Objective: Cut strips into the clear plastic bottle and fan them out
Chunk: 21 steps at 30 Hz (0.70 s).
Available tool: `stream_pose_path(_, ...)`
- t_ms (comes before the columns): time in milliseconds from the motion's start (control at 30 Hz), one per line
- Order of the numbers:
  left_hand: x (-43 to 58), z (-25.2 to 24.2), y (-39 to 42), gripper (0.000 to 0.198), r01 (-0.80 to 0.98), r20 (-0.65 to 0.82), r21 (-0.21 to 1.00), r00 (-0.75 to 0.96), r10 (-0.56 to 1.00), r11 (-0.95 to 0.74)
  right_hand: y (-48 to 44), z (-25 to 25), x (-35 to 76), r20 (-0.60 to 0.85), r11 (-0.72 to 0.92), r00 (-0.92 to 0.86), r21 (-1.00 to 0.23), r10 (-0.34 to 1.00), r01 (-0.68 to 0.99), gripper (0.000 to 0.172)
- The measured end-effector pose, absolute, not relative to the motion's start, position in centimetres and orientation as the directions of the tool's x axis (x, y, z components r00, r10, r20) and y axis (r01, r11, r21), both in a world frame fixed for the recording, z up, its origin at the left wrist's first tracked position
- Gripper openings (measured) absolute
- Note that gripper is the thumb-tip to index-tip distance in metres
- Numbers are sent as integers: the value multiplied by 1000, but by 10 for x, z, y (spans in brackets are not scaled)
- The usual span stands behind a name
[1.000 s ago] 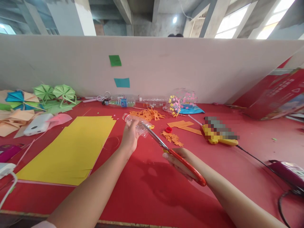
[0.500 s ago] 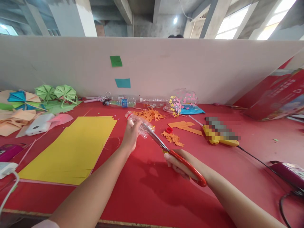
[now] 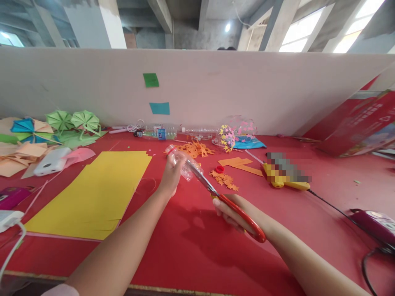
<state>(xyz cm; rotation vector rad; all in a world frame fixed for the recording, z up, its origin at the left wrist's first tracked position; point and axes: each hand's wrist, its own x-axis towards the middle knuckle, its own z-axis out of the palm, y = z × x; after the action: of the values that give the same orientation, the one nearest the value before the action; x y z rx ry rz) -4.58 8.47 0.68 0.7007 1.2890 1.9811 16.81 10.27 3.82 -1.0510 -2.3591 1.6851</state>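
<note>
My left hand is closed around a clear plastic bottle piece, its neck with a reddish ring pointing up and away to the left. In my right hand is a pair of scissors with red handles. The blades reach up and left to the bottle piece, and their tips overlap it near my left thumb. Whether they cut into the plastic I cannot tell. Just right of the blades lie orange paper stars and a red bottle cap.
Yellow paper sheets lie left of my arms. Behind are orange scraps, a labelled bottle and a star-covered clear ball. At right sits a yellow corded tool; a white partition closes the back.
The bottle piece in my left hand has shifted and turned slightly to the right. My right hand and the scissors have moved slightly left.
</note>
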Motion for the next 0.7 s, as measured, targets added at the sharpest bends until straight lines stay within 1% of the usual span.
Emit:
stream_pose_path(100, -44, 6, 84, 34, -214, 54, 948, -622, 781, -236, 103, 35, 167, -334, 140, -751, -861, 569, 489, 58)
stream_pose_path(233, -44, 4, 85, 37, -215, 79, 937, -638, 766, -275, 102, 40, 164, -391, 119, -711, -825, 585, 552, 53)
stream_pose_path(333, -45, 5, 86, 42, -236, 80, 923, -655, 752, -304, 100, 46, 163, -397, 131, -684, -802, 612, 583, 51)
stream_pose_path(533, -44, 6, 84, 39, -248, 36, 930, -675, 737, -272, 100, 46, 165, -373, 144, -712, -822, 595, 551, 51)
stream_pose_path(633, -42, 3, 84, 34, -227, 81, 931, -638, 766, -287, 101, 41, 167, -346, 158, -756, -849, 556, 504, 55)
stream_pose_path(700, -40, 1, 84, 33, -234, 111, 925, -589, 800, -300, 102, 38, 167, -333, 146, -763, -864, 554, 482, 57)
